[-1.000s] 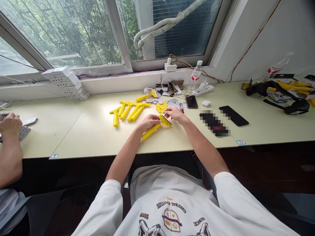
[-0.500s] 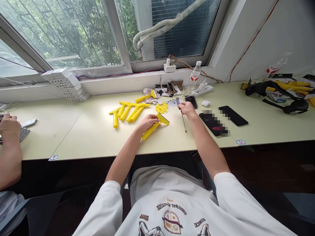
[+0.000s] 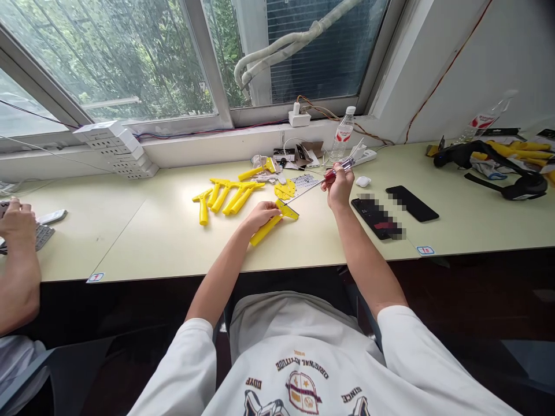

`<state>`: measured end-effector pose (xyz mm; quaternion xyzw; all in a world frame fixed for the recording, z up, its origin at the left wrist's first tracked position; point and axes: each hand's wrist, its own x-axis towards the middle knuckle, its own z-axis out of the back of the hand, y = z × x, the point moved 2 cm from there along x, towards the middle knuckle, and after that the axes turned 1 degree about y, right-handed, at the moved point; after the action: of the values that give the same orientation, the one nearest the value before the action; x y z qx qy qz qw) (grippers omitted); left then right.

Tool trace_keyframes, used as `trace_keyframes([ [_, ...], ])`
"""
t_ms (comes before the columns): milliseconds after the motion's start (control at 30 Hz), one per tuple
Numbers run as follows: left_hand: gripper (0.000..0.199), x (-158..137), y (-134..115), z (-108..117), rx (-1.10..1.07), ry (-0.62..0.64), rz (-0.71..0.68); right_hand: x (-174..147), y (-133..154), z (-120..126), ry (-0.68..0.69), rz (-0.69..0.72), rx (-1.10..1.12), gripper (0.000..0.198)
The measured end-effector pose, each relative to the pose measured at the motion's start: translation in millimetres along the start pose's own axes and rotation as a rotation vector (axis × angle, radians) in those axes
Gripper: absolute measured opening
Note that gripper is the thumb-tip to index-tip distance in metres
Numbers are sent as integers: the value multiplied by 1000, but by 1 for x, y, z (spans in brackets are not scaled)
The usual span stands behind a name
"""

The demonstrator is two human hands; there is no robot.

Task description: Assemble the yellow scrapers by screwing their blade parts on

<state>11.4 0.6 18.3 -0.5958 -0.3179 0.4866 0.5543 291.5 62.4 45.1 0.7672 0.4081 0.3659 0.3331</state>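
My left hand (image 3: pixel 261 215) is closed round a yellow scraper (image 3: pixel 265 232) near the table's front edge, its metal-edged head pointing right. In my right hand (image 3: pixel 339 188) is a screwdriver (image 3: pixel 304 191) with a red and clear handle. Its long shaft slants down to the left, and the tip is at the scraper's head; whether it sits in a screw is too small to tell. Several yellow scraper handles (image 3: pixel 223 196) lie in a group to the left. Behind my hands are yellow flat pieces (image 3: pixel 285 189) and a sheet with small parts (image 3: pixel 306 181).
Another yellow scraper (image 3: pixel 256 169) rests by a white glove (image 3: pixel 261 162) at the back. Two dark phones (image 3: pixel 376 218), a white earbud case (image 3: pixel 363 182) and a bottle (image 3: pixel 344 136) stand to the right. A co-worker's hand (image 3: pixel 18 219) is at far left.
My right hand has turned the screwdriver from pointing down toward me to pointing left, bringing its tip to the scraper's head. My left hand and the scraper have stayed in place.
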Motion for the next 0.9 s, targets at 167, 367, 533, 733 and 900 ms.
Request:
trace_keyframes([
  [167, 18, 6, 4, 1, -7, 27, -15, -3, 1, -3, 22, 15, -38, 50],
  [367, 21, 11, 10, 4, -1, 34, -19, -6, 2, -5, 13, 7, -77, 47],
  [533, 21, 13, 13, 5, 3, 39, -24, -6, -2, -5, 27, 25, -102, 49],
  [733, 20, 11, 10, 4, -3, 37, -18, -7, -4, -6, 19, 20, -127, 49],
  [900, 21, 9, 8, 3, 0, 28, -13, -11, -1, -9, 22, 40, -137, 52],
])
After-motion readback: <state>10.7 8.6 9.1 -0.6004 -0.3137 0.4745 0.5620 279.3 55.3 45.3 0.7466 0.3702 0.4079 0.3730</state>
